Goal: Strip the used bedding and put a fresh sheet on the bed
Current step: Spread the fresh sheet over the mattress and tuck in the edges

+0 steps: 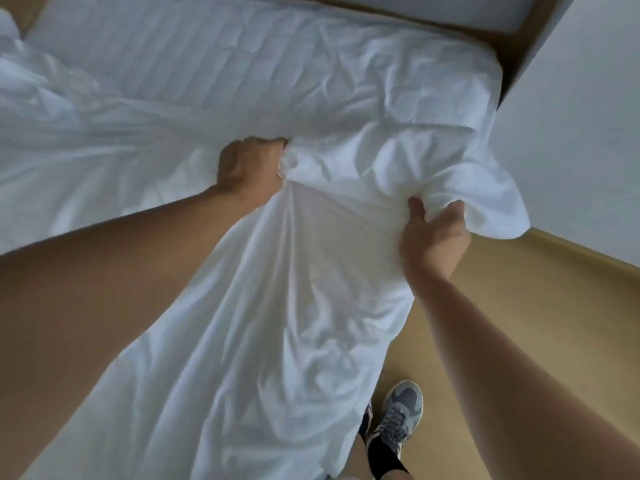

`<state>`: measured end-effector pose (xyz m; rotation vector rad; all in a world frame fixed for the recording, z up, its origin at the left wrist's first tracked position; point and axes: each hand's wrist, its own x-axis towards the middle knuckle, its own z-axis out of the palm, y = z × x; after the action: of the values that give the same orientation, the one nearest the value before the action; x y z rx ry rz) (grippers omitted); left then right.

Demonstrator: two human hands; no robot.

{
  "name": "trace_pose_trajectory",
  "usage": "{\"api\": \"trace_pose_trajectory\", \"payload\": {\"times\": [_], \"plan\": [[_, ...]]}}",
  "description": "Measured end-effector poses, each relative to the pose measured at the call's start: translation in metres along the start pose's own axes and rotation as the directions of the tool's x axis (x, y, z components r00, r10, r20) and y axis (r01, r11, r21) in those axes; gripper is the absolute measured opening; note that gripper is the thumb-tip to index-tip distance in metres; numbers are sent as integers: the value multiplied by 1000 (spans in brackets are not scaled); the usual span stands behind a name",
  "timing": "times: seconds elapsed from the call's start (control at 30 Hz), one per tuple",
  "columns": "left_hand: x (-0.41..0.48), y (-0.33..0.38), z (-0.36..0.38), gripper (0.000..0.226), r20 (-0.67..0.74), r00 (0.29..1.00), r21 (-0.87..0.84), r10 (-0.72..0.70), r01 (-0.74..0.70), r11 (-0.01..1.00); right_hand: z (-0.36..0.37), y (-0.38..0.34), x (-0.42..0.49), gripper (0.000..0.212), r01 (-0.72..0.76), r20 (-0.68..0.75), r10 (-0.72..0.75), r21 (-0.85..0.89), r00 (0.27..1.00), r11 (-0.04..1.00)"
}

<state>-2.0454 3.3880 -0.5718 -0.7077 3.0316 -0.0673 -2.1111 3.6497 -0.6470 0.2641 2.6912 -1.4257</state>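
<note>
A white sheet (294, 289) lies crumpled over the bed and hangs down its near side towards my legs. My left hand (247, 166) grips a bunched fold of it at mid-frame. My right hand (433, 233) grips another bunch near the bed's right corner, thumb on top. The cloth is drawn taut between the two hands. Beyond them the quilted mattress (166, 53) shows bare at the upper left. More rumpled white bedding (41, 109) is heaped at the far left.
A white wall (581, 133) stands close on the right of the bed. Tan wooden floor (485, 323) runs along the right side. My grey sneaker (398, 417) stands on it just beside the hanging sheet. A narrow floor gap lies behind the bed's far end.
</note>
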Motion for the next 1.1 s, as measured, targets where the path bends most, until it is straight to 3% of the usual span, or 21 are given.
{"api": "trace_pose_trajectory", "payload": {"times": [0.07,0.17,0.23,0.33,0.4,0.5,0.57,0.63,0.77,0.83,0.9,0.97,1.03,1.1], "plan": [[10,-14,-7,33,-160,987,-3,-26,25,1000,13,-12,1,35,-19,-45,20,17,999,1000],[-18,-24,14,88,60,990,47,-125,123,991,20,0,0,68,-348,101,348,-24,932,937],[-49,-31,31,105,67,985,25,-157,156,987,13,18,-18,84,-404,84,412,-99,907,909],[-97,-38,53,81,-55,982,-115,-180,173,978,6,44,-70,93,-432,127,456,-178,881,884],[-123,-31,68,52,107,988,-198,-111,131,971,7,53,-97,88,-485,153,523,-229,839,844],[-119,-26,80,21,266,958,-302,-107,188,934,10,58,-106,84,-424,89,463,-277,882,862],[-110,-31,77,17,275,959,-382,-71,177,907,3,70,-105,83,-396,-3,415,-305,910,866],[-117,-42,70,26,229,973,-489,-16,129,863,-11,91,-105,84,-447,-77,445,-283,892,849],[-158,-61,46,27,63,998,-578,-11,45,815,-32,114,-115,86,-545,-53,544,-176,837,820],[-181,-69,40,24,-39,996,-556,-83,48,830,-36,111,-129,80,-579,99,580,-43,808,814],[-207,-72,35,22,-97,973,-539,-209,125,833,-39,102,-154,80,-701,414,614,89,672,708],[-232,-64,31,20,-119,946,-515,-302,201,833,-43,98,-187,87,-753,599,563,104,569,650],[-254,-44,26,26,-76,962,-495,-262,192,848,-44,97,-214,91,-727,659,497,112,564,677],[-282,-18,27,44,155,986,-494,-62,131,860,-45,97,-234,94,-690,692,452,91,562,718]]}}
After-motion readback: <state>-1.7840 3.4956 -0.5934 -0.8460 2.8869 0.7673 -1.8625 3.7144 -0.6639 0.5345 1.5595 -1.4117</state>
